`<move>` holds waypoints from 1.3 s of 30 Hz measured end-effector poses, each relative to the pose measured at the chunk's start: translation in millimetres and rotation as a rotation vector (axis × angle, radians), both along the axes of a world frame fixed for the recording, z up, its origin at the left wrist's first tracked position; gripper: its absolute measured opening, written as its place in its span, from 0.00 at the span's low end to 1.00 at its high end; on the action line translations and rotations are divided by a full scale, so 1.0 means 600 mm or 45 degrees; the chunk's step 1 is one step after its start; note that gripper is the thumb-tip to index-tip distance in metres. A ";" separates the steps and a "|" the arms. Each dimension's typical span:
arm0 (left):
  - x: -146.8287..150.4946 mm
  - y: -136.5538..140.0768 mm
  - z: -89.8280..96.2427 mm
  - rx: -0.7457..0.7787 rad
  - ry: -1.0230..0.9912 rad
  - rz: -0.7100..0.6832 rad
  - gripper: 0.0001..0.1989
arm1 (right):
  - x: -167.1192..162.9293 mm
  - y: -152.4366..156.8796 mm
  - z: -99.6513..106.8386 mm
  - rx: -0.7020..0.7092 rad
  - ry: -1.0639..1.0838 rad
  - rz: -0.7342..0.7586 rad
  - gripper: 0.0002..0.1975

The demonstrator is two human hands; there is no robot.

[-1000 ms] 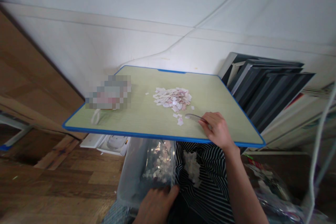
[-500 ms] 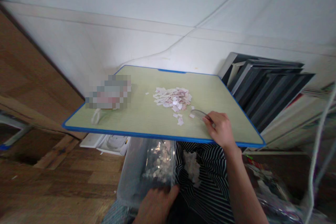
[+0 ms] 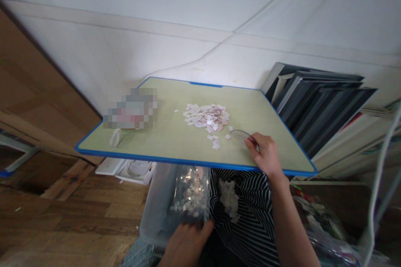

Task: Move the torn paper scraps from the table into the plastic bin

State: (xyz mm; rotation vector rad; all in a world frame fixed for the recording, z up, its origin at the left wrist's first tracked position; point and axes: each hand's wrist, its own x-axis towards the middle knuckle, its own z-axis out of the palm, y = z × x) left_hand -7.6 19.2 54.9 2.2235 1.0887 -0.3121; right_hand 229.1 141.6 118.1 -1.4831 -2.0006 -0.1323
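My right hand (image 3: 265, 152) is closed on a clear, curved protractor (image 3: 239, 134), held low over the table's right half. Its tip is close to a few loose paper squares (image 3: 216, 144). Left of it lies a heap of small white and pinkish paper pieces (image 3: 206, 117). Below the table, my left hand (image 3: 188, 240) grips the near rim of a translucent plastic bin (image 3: 156, 204); its fingertips are hidden. Inside the bin is a clear bag (image 3: 191, 192) with many paper bits. More scraps (image 3: 229, 200) rest on striped cloth (image 3: 250, 208) in my lap.
The blue-edged table (image 3: 163, 146) stands against a white wall. A blurred-out object (image 3: 130, 110) and a white loop (image 3: 115, 137) occupy its left side. Dark flat panels (image 3: 322, 104) lean at the right, and a white cable (image 3: 377, 183) hangs there. An open white box (image 3: 136, 171) is on the floor.
My right hand has shifted slightly right with the protractor, whose tip now sits a little farther from the heap. My left hand stays on the bin.
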 end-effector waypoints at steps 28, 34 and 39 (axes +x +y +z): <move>0.000 0.001 -0.002 0.003 0.042 0.000 0.23 | 0.003 0.003 -0.002 -0.004 0.062 -0.193 0.10; 0.000 -0.001 -0.001 -0.013 0.054 0.014 0.25 | 0.001 -0.002 0.004 -0.055 0.130 -0.083 0.11; -0.001 0.000 0.000 -0.025 0.041 0.022 0.23 | 0.005 -0.007 0.008 -0.108 0.383 -0.015 0.12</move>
